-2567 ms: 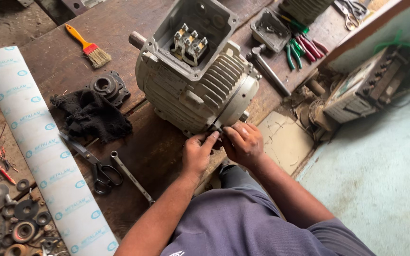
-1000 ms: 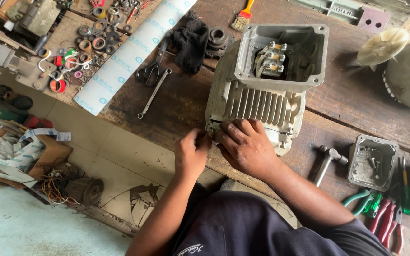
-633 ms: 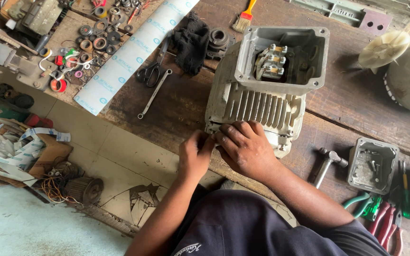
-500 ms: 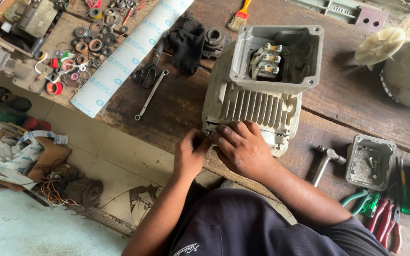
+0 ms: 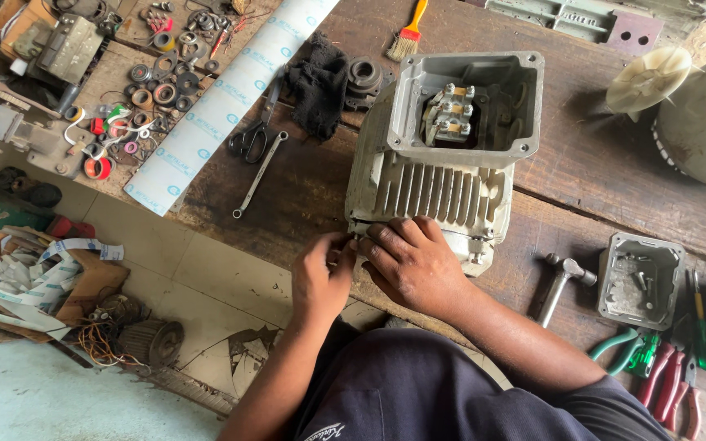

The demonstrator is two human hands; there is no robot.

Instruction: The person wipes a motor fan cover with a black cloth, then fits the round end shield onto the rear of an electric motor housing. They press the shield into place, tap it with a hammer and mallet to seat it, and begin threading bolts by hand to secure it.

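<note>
Two hands meet at the near bottom edge of the grey finned motor housing (image 5: 431,184) on a worn wooden workbench (image 5: 606,175): the left hand (image 5: 320,273) pinches something there, too small to make out, while the right hand (image 5: 414,261) lies cupped against the casing. Beyond them sits a wrench (image 5: 259,173); a hammer (image 5: 561,282) lies past the right wrist.

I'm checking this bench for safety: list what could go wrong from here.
1. The motor housing sits near the edge of the wooden bench; pressure from the left hand and right hand might tip or slide it off.
2. Fingers pressed at its lower rim could get pinched or cut on the cast fins.
3. The hammer lies close to the right forearm and might get knocked down.
</note>
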